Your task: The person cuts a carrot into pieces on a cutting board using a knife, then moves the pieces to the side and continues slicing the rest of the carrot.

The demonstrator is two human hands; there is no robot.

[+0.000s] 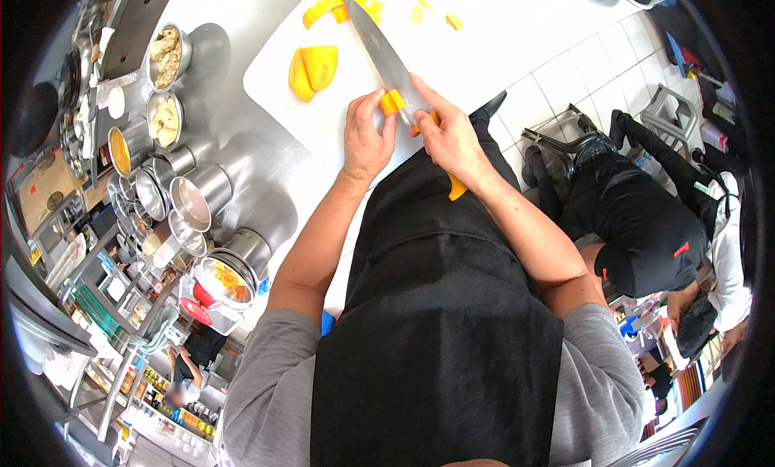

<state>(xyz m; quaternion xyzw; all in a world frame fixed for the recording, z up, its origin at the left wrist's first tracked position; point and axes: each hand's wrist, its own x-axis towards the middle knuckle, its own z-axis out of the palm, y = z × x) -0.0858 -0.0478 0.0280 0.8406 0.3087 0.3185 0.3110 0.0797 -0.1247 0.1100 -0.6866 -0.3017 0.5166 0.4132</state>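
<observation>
My right hand (450, 138) is closed around the yellow handle of a large chef's knife (373, 47), its blade pointing up and left over the white cutting board (270, 63). Between the thumb and fingers of my left hand (367, 140) is a small orange-yellow chunk (392, 103), right beside the blade. Whether it is a fruit or a vegetable I cannot tell. Two larger cut pieces (313, 71) of the same colour lie on the board to the left. A pile of smaller pieces (363, 3) sits at the top near the knife tip, partly behind it.
On the steel counter (250, 140) at the left stand several pots (202, 194) and bowls, among them a bowl of pale chunks (165, 120) and a bowl with orange pieces (230, 280). People in black (638, 209) are close by at the right, near a chair (672, 116).
</observation>
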